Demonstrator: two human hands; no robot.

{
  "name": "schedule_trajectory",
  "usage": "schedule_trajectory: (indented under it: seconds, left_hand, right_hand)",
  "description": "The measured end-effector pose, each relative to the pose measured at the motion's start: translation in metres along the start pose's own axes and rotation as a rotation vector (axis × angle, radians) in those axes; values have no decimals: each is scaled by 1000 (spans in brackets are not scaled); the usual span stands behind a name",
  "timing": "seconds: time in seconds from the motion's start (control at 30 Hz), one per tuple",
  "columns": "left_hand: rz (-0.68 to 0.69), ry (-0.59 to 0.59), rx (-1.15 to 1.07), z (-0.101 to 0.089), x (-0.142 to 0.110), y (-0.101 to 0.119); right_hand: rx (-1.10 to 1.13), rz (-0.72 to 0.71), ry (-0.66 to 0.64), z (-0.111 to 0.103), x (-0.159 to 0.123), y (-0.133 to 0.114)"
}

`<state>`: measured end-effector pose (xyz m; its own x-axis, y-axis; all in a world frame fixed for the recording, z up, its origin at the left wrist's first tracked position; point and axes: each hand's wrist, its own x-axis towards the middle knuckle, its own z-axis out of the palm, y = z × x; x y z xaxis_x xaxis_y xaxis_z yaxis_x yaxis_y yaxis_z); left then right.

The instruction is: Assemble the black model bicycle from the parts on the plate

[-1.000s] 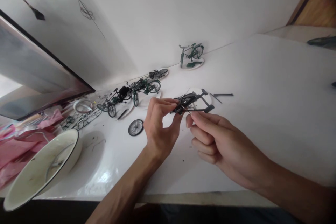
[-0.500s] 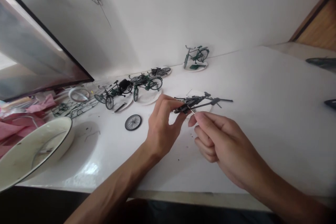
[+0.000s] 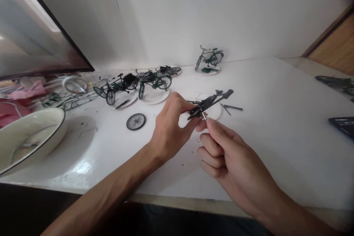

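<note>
My left hand [image 3: 170, 129] pinches a black model bicycle frame [image 3: 211, 100] between thumb and fingers, above the table. In my right hand [image 3: 229, 151], thumb and fingers close on a thin metal rod [image 3: 204, 115]. The rod's upper end meets the frame beside my left fingertips; its lower end is hidden in my grip. Behind the frame lies a white plate [image 3: 217, 112], with thin dark parts [image 3: 232, 107] at its right edge. A loose black spoked wheel [image 3: 136, 121] lies on the table to the left of my left hand.
Finished-looking model bicycles [image 3: 156, 83] stand at the back left, some on white plates. Another model bicycle [image 3: 209, 58] stands near the wall. A cream enamel basin [image 3: 54, 138] sits at the left, with pink material [image 3: 26, 92] behind it. A dark flat device [image 3: 343, 125] lies at the right.
The view has shifted slightly. The frame's far end has tilted upward in my left hand, and its saddle end now stands higher. Both hands keep their grips.
</note>
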<state>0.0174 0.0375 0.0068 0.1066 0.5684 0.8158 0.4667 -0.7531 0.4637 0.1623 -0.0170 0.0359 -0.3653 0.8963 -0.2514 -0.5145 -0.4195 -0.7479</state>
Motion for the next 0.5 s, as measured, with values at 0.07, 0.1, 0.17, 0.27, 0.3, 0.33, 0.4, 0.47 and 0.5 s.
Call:
schedule_trajectory:
  seconds: [0.07,0.1,0.17,0.27,0.3,0.33,0.4,0.47,0.5]
  left_hand:
    - [-9,1,-31,0,1,0]
    - [-18,-2,-46,0,1,0]
    - [-31,-11,-62,0,1,0]
    - [-39,-18,-64,1,2,1]
    - [-41,-18,-63,1,3,2]
    - [-45,-19,-64,1,3,2]
    - [-60,-27,-73,0,4,4]
    - [-72,-26,-83,0,5,6]
    - [-77,-25,-87,0,5,6]
  right_hand:
    - [-26,-24,-4,-2,4,0]
    - [-33,-31,-11,-4,5,-1]
    - [-42,-30,-39,-8,8,-1]
    - [-47,-11,-75,-15,10,0]
    - [-48,-10,-82,-16,10,0]
    - [-47,-10,-86,-17,10,0]
    - [-42,-13,-87,-17,11,0]
    - [-36,-14,-83,-16,11,1]
    - [-36,-16,-76,-16,11,1]
